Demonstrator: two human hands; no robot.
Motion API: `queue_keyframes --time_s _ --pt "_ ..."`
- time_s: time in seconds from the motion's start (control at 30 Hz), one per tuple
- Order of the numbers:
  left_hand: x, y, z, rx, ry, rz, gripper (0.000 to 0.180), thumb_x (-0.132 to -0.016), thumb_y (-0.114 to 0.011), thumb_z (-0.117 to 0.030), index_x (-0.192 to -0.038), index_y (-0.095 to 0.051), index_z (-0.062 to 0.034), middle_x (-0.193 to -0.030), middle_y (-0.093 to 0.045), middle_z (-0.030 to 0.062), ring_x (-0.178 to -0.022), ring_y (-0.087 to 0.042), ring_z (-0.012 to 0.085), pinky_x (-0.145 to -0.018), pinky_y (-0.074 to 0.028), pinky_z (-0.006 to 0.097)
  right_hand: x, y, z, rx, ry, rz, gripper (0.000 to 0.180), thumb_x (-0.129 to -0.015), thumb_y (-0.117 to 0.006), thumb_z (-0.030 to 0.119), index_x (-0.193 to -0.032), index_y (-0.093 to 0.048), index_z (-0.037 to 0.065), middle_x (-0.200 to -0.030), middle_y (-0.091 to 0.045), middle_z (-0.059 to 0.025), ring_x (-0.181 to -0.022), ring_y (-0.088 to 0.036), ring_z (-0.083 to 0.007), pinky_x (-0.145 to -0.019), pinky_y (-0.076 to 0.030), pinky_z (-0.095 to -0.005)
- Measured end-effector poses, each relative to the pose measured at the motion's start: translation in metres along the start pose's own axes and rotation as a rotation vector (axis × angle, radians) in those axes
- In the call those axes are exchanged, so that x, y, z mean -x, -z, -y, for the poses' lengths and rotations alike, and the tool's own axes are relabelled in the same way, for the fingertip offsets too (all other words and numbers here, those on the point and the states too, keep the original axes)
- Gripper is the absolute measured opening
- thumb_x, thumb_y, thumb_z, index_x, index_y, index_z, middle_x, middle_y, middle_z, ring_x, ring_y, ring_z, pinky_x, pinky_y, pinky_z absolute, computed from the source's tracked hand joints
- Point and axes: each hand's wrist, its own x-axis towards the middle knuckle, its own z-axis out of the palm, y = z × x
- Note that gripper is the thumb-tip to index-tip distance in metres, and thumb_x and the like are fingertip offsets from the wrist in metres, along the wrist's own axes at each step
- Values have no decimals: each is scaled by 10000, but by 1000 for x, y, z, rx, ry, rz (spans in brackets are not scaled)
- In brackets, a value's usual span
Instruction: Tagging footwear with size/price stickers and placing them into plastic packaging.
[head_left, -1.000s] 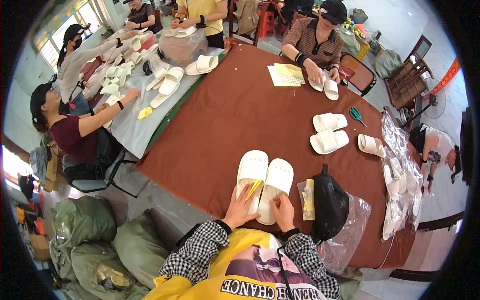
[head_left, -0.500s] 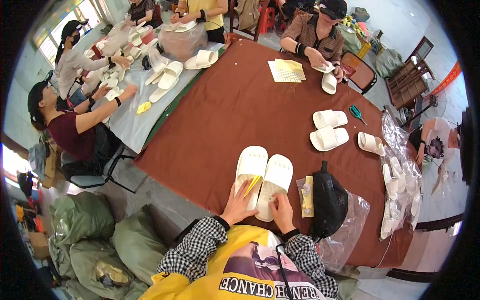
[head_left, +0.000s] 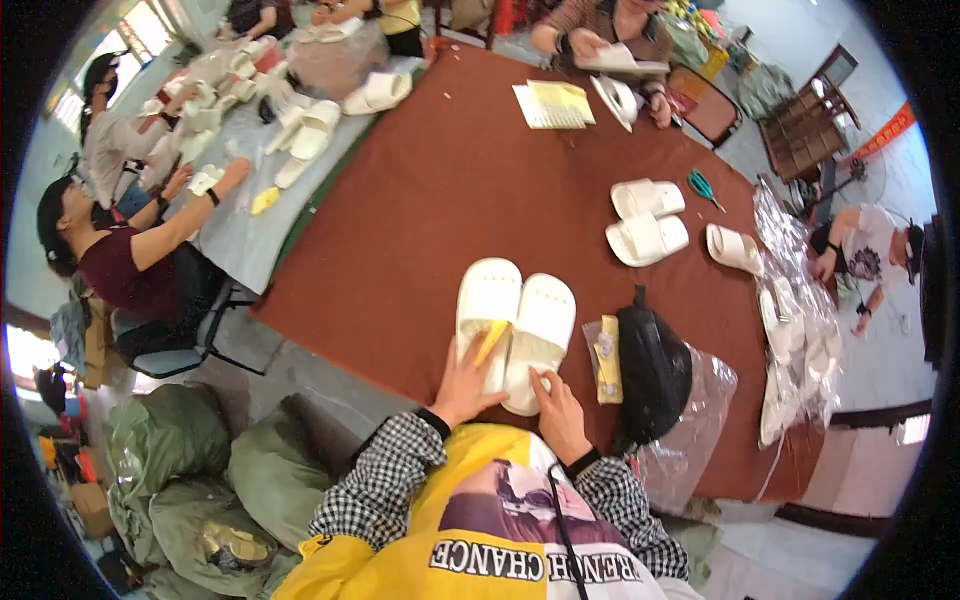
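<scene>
From my remote seat, I see both hands pressed on a pair of white perforated foam slippers [head_left: 515, 325] lying soles-up, side by side, on a brown cloth-covered table [head_left: 440, 200]. My left hand [head_left: 468, 380] lies flat and open on the heel of the left slipper, fingers spread, touching a small yellow strip [head_left: 490, 342] that rests across that sole. My right hand [head_left: 556, 415] lies open as well, fingertips on the heel of the right slipper, clasping nothing. The toes of the pair point away from the hands.

Just to the right of my right hand lies a yellowish flat packet [head_left: 605, 358], and beyond it a black pouch [head_left: 652, 370] sits on a clear plastic bag [head_left: 690, 420]. Farther out, beyond the fingertips and to the right, another white slipper pair [head_left: 646, 222] lies near green-handled scissors [head_left: 702, 187] and a single white slipper [head_left: 734, 249]. Across the table, another person's hands [head_left: 620, 80] hold a slipper beside a yellow paper pad [head_left: 555, 103]. To the left, seated workers handle more white slippers on a grey-covered table [head_left: 240, 230].
</scene>
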Motion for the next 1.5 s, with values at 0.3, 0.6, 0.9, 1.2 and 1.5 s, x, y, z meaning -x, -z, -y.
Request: queue_keyframes --time_s 0.3,0.6,0.9,1.2,1.5 --pt "-1 2 1 -3 41 5 1097 -735 -754 -486 -1515 -186 36 -1542 -274 232 -1473 -165 331 -1190 -47 541 7 -1 -4 -84 45 -40 611 -787 -534 -17 -1391 -454 32 -1308 -502 -135 -965 -582 -291 -818 -512 -373" --pt "0 4 -6 20 51 4 1062 -738 -765 -463 -1518 -210 -2 -1542 -274 207 -1472 -176 306 -1186 -64 554 -7 -11 -3 110 -3 42 660 -772 -564 11 -1417 -428 42 -1142 -516 -120 -884 -575 -258 -725 -499 -357" --pt "-2 0 -3 12 19 -24 1045 -732 -771 -454 -1496 -247 30 -1536 -293 213 -1469 -189 323 -1179 -75 567 5 -7 -2 80 30 -57 665 -771 -567 47 -1419 -422 43 -1186 -512 -129 -915 -572 -256 -716 -513 -333" --pt "4 -3 4 -1 13 -34 1075 -715 -768 -430 -1519 -206 10 -1514 -332 238 -1394 -283 433 -1184 -86 548 -2 -22 -1 105 -27 6 612 -828 -550 97 -1426 -423 66 -1195 -531 -135 -834 -601 -252 -649 -514 -357" --pt "1 -7 4 -40 23 -1 1091 -709 -783 -420 -1507 -198 40 -1524 -273 273 -1428 -201 434 -1193 -64 542 -3 -17 -1 119 -41 66 619 -836 -562 119 -1424 -396 22 -1163 -509 -124 -847 -572 -246 -682 -476 -339"
